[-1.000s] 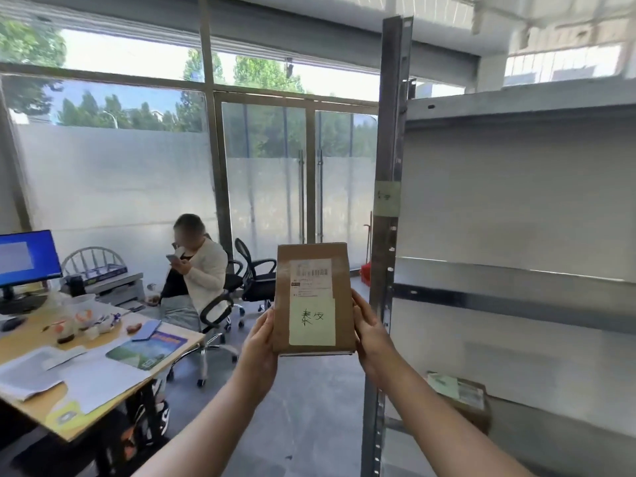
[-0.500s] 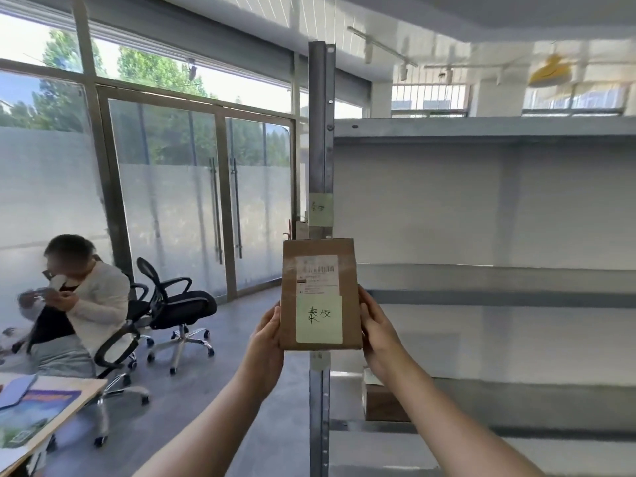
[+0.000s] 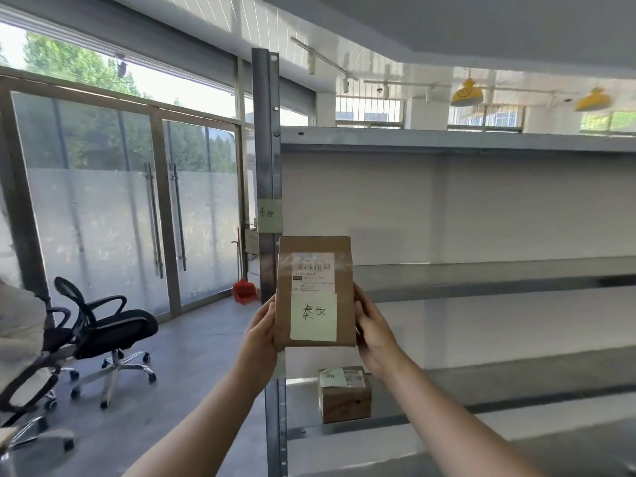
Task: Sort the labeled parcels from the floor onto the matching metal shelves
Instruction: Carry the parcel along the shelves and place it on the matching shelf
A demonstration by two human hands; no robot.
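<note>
While the labels are compared, a parcel is held upright in front of the shelf post.

From the left, the left hand and right hand are each closed on a side edge of the parcel; its handwritten note is best kept level beside the post's note, then the parcel slid flat onto the matching shelf, probably that bare middle one.
</note>
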